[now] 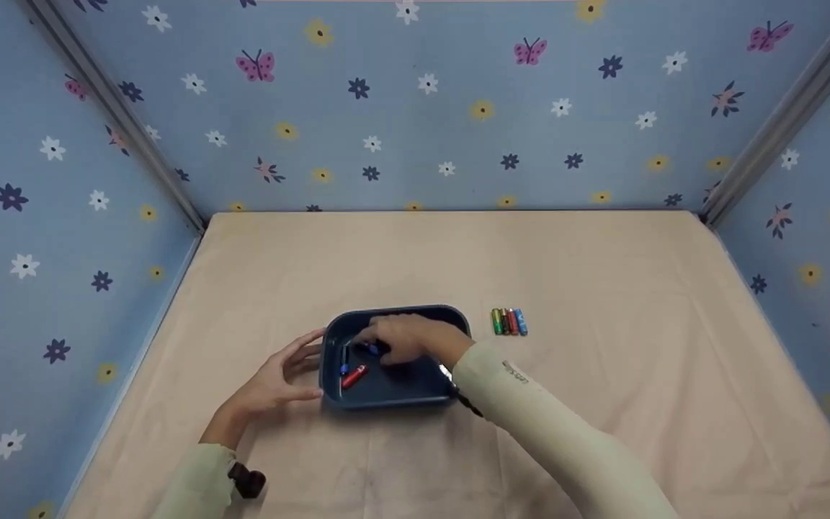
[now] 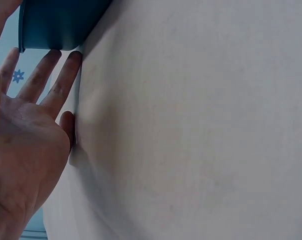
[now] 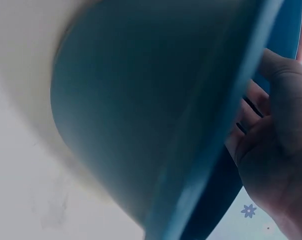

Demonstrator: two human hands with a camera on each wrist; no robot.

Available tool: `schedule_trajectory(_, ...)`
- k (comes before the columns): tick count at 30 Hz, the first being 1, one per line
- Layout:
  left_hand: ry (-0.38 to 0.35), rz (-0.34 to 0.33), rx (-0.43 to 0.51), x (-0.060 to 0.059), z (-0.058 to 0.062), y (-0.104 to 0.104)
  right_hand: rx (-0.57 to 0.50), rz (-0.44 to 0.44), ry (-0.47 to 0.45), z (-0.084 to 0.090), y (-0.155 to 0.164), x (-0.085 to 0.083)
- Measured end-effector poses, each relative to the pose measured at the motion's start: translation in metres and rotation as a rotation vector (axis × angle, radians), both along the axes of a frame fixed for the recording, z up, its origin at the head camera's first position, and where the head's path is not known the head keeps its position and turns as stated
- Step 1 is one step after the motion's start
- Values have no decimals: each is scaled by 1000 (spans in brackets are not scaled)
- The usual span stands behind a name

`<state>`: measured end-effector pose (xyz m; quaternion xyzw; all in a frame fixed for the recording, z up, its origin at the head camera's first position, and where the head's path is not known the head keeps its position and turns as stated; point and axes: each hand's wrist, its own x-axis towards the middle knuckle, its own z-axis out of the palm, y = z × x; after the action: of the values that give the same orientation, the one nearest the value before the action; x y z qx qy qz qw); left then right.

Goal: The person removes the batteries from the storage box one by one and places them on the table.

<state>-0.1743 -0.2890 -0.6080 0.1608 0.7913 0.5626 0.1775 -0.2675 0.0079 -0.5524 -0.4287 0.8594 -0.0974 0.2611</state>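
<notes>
A dark blue tray (image 1: 400, 311) sits on the beige table near the middle of the head view. My right hand (image 1: 380, 344) reaches down into it, and its curled fingers pinch a dark blue battery (image 1: 369, 350). A red battery (image 1: 354, 375) and a small blue one (image 1: 344, 369) lie loose in the tray's left part. My left hand (image 1: 300, 367) is open, fingers straight, against the tray's left outer wall. The left wrist view shows my left hand (image 2: 26, 130) with fingertips on the tray wall (image 2: 56, 25). The right wrist view shows the tray's underside (image 3: 141, 110) and my right hand (image 3: 271, 140) over the rim.
Several batteries (image 1: 509, 321), green, red and blue among them, lie side by side in a short row on the table just right of the tray. Blue flowered walls (image 1: 415, 108) close the table in at the back and on both sides.
</notes>
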Motion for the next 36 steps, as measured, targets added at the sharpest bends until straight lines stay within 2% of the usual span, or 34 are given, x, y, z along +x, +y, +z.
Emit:
schedule_trajectory(7,-7,3,3,1,0,0,74,-12,76,-1,-6,7)
schedule_trajectory(12,5,-4,18,1,0,1,113,13,127,0,-9,8)
schedule_trajectory(18,11,-5,43,1,0,0,122,26,127,0,-7,5)
schedule_trajectory(26,23,-8,11,2,-1,-1,68,30,35,-3,1,1)
schedule_trajectory(33,-4,-15,50,2,-2,0,10,-43,-69,-4,7,1)
schedule_trajectory(36,-16,-13,59,2,-2,-1,-3,-68,-76,-7,7,1)
